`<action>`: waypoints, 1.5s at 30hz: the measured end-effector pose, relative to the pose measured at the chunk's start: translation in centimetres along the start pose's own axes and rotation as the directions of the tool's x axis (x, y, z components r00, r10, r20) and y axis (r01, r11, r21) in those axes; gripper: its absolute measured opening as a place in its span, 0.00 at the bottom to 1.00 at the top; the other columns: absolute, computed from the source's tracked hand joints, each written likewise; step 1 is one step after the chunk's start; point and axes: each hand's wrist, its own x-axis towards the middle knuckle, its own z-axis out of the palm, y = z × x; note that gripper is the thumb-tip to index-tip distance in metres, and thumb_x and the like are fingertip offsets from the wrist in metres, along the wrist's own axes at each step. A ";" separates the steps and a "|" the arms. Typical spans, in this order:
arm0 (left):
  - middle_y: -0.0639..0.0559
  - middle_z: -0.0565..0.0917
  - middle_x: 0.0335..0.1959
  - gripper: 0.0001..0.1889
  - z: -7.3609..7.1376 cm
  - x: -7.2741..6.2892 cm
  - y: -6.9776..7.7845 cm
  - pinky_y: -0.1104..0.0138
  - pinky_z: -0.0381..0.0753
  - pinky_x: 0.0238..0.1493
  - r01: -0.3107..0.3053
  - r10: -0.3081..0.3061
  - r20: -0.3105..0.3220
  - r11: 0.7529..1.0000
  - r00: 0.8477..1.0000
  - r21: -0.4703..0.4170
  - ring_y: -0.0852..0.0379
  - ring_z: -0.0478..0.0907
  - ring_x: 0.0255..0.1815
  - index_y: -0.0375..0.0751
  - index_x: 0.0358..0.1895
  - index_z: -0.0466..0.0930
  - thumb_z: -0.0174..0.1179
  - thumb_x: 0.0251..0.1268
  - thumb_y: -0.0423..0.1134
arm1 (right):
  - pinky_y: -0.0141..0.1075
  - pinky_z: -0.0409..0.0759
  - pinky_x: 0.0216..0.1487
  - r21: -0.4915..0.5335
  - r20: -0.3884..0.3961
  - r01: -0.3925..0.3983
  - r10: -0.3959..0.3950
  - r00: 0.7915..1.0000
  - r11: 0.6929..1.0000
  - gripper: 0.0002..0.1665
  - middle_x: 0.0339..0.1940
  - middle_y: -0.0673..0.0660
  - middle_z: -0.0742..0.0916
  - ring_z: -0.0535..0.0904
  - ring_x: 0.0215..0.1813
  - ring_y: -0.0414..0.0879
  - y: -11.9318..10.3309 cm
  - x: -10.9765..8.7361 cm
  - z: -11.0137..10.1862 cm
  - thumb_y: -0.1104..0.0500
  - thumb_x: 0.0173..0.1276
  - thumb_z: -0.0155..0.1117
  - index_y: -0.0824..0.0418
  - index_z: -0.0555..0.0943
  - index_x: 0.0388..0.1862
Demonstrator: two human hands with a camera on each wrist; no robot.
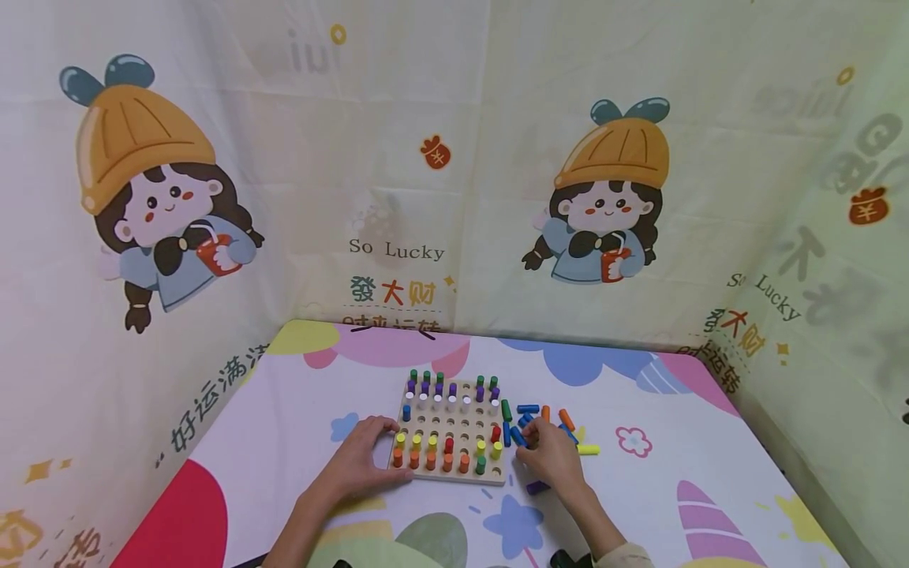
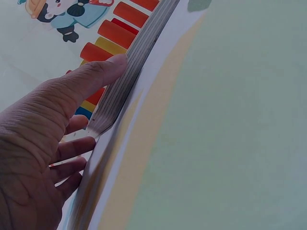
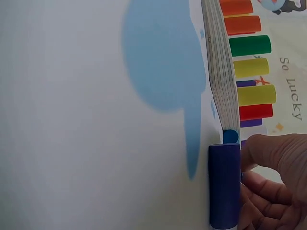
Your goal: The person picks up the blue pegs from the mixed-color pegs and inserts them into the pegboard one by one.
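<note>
My left grip (image 1: 362, 454) holds the near left corner of the square, pale wooden pegboard (image 1: 454, 478), thumb along its near edge and fingers at its left side; it sits in the lower middle of the head view on the white, pastel-printed bench (image 1: 625, 485). My right grip (image 1: 552, 451) is narrow, fingers bent, just right of the board among short, loose blue cylindrical pegs (image 1: 518, 436); my own fingers hide the tips, so I cannot tell whether I have one pinched. The step in hand looks like taking up a single peg, and I would do it with thumb and forefinger only, near one end, leaving the other end bare. Round pegs may roll, so I should come down from above and lift straight up, clear of the loose green cylindrical peg (image 1: 506, 409) by the board's right edge. My wrist should stay high over the dark purple cylindrical peg (image 1: 537, 487) at lower right. Light, steady left-hand pressure should stop the board sliding.
</note>
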 end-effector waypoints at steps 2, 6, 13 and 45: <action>0.52 0.77 0.62 0.41 0.0 0.0 0.0 0.42 0.69 0.72 0.003 -0.003 0.003 1.000 1.000 -0.001 0.47 0.70 0.68 0.53 0.59 0.75 0.79 0.42 0.66 | 0.38 0.81 0.35 0.012 -0.004 -0.003 0.003 1.000 1.000 0.15 0.30 0.52 0.84 0.76 0.32 0.44 0.1 -0.1 0.0 0.64 0.54 0.76 0.62 0.80 0.38; 0.51 0.76 0.63 0.40 0.1 0.1 0.0 0.41 0.68 0.72 0.008 -0.008 0.008 1.000 1.000 0.003 0.46 0.70 0.68 0.54 0.59 0.75 0.78 0.42 0.66 | 0.38 0.82 0.35 0.040 -0.016 -0.015 0.016 1.000 0.999 0.15 0.31 0.53 0.84 0.76 0.33 0.45 0.2 -0.2 -0.1 0.64 0.55 0.75 0.62 0.80 0.39; 0.52 0.76 0.62 0.40 0.1 0.2 -0.3 0.42 0.68 0.72 0.002 -0.002 0.009 1.000 1.000 0.008 0.47 0.70 0.68 0.54 0.59 0.75 0.78 0.42 0.67 | 0.41 0.86 0.38 0.118 -0.048 -0.029 0.035 0.998 0.993 0.16 0.35 0.56 0.85 0.80 0.36 0.47 0.1 -0.5 -0.6 0.65 0.55 0.76 0.64 0.80 0.40; 0.53 0.76 0.62 0.40 0.5 0.4 -0.7 0.43 0.69 0.71 -0.011 0.011 0.001 1.000 1.000 0.021 0.48 0.70 0.68 0.55 0.58 0.75 0.77 0.42 0.68 | 0.31 0.85 0.42 0.425 -0.058 0.074 -0.054 0.997 0.902 0.13 0.38 0.54 0.86 0.82 0.39 0.45 -2.3 -0.7 -0.1 0.67 0.59 0.75 0.63 0.83 0.43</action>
